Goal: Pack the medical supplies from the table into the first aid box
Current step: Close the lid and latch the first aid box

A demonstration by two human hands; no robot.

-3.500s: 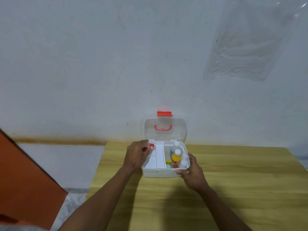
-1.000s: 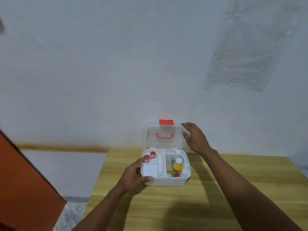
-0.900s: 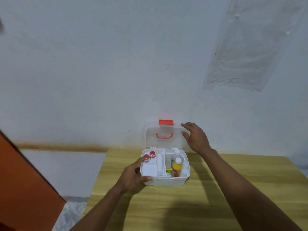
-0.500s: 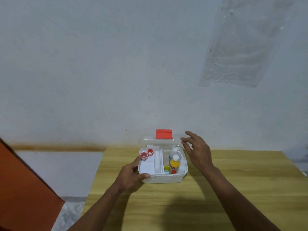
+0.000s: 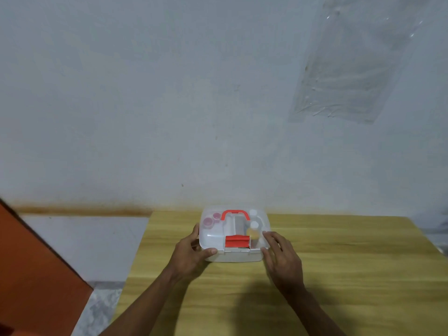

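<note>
The white first aid box (image 5: pixel 232 257) stands on the wooden table (image 5: pixel 339 275) near its far left edge. Its clear lid (image 5: pixel 211 235) is down over the box, with a red handle (image 5: pixel 235 213) on top and a red latch (image 5: pixel 237 241) at the front. Through the lid I see two small red-capped jars (image 5: pixel 210 220) on the left and bottles, one yellow (image 5: pixel 253 232), on the right. My left hand (image 5: pixel 191 257) grips the box's left front corner, thumb on the rim. My right hand (image 5: pixel 282 258) rests against the right front corner, fingers spread on the lid's edge.
A pale wall rises right behind the table, with a clear plastic sheet (image 5: pixel 351 69) stuck on it at the upper right. An orange panel (image 5: pixel 31 275) stands at the lower left, beside a strip of grey floor (image 5: pixel 97 311).
The lid, upright a second ago, has swung down over the box. My right hand came from the lid's top edge to the box's right front corner. My left hand stayed on the left corner.
</note>
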